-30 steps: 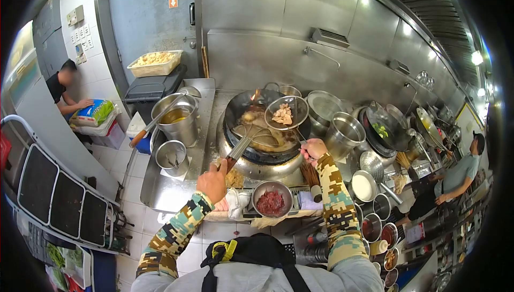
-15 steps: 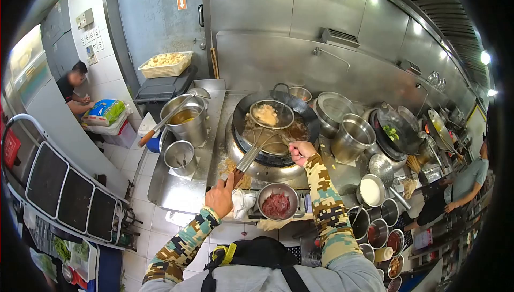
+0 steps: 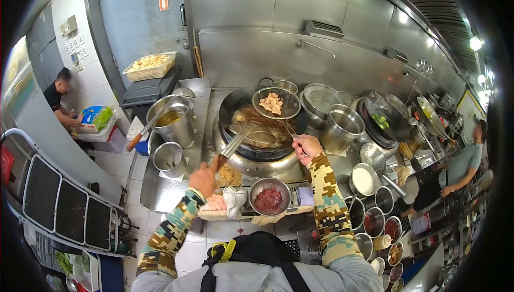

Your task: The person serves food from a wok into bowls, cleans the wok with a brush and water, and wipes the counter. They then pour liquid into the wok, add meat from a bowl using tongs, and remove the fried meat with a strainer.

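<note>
My left hand (image 3: 204,179) is closed round the wooden handle of a wire skimmer (image 3: 261,137), whose round head lies in the brown liquid of the wok (image 3: 227,105). With my right hand (image 3: 307,148) I grip the thin handle of a strainer (image 3: 288,103). Its basket holds pale cooked pieces (image 3: 271,103) above the far side of the wok. A metal bowl of raw red meat (image 3: 269,200) stands at the stove's front edge, between my forearms.
Left of the wok are a pot of yellow liquid (image 3: 172,119) and a smaller pot (image 3: 169,157). A tall pot (image 3: 342,127) and a second wok (image 3: 386,123) stand right. One person (image 3: 56,96) is far left, another (image 3: 465,166) far right.
The strainer in my right hand has moved right relative to the wok, its pieces now spread out. The skimmer head has shifted left in the wok. The whole view has moved slightly.
</note>
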Available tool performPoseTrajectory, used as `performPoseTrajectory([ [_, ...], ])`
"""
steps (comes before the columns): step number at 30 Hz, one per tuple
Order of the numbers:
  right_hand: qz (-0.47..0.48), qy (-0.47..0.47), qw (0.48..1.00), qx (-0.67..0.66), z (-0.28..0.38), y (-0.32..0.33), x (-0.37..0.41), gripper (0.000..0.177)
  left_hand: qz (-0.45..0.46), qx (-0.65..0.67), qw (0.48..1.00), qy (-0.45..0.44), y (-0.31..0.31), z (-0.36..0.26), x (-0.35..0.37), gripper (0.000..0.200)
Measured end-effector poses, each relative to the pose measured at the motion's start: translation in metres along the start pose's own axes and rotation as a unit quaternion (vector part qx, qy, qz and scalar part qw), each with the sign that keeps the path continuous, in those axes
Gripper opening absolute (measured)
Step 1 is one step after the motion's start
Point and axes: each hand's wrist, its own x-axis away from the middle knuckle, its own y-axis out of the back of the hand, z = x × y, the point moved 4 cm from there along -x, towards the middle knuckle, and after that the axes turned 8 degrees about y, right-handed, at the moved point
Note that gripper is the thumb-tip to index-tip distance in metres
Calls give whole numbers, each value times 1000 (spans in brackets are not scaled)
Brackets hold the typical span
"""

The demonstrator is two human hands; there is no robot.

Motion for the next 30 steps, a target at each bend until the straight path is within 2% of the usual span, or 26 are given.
performPoseTrajectory([
  [2, -16, 15, 1000, 13, 7, 7, 9, 4, 7, -26, 1000, 14, -4, 15, -23, 72],
  [6, -34, 38, 999, 20, 10, 27, 23, 3, 11, -8, 1000, -14, 1, 13, -51, 72],
  [8, -61, 42, 997, 23, 16, 27, 33, 2, 26, -1, 999, -21, 14, -5, -46, 72],
  [14, -38, 39, 991, 121, 4, 44, 26, 4, 15, 10, 999, -45, 2, -23, -11, 72],
  [17, -29, 24, 968, 247, -9, 57, 6, 3, 8, 15, 999, -44, 4, -20, 5, 74],
  [21, -51, 13, 974, 221, -22, 48, -11, 4, 8, 12, 999, -52, 27, -17, 21, 74],
  [26, 4, -19, 972, 232, -45, 28, -41, 7, -6, 7, 999, -50, 40, -13, 32, 68],
  [28, 35, -31, 973, 225, -53, 19, -53, 35, -12, 7, 999, -46, 41, -12, 34, 66],
  [29, 54, -26, 968, 244, -53, 10, -54, 6, -14, 11, 999, -46, 39, -11, 36, 65],
  [30, 51, -37, 977, 205, -52, 4, -56, 6, -15, 15, 999, -48, 38, -10, 36, 64],
])
